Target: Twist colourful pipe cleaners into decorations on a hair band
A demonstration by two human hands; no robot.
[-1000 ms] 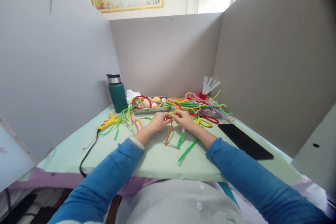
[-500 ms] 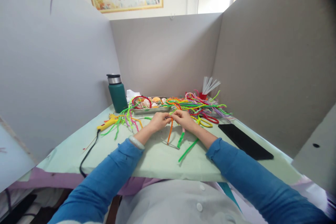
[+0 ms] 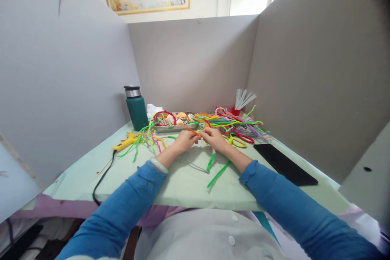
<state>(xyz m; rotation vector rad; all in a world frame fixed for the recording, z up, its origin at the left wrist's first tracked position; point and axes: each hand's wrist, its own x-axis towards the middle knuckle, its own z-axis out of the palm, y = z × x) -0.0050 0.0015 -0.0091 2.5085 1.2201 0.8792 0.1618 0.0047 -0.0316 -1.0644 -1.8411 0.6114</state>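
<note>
My left hand is closed, its thumb and fingers pinched on an orange pipe cleaner, whose end points up and left over the fingers. Fingertips of my right hand almost meet them, pinched on the same pipe cleaner. What else sits between the fingertips is too small to make out. Below my right hand a pink and green pipe cleaner shows, its upper part hidden by the hand. A straight green pipe cleaner lies by my right wrist. Under the hands is a thin grey strand.
A tray of small decorations stands behind my hands, with a pile of pipe cleaners to its right. At left are a yellow glue gun with a cord and a green bottle. A black flat slab lies at right.
The orange pipe cleaner hung down below my hands; now its end lies up over my left fingers, pointing left. The left hand has turned slightly, while the right hand has barely moved.
</note>
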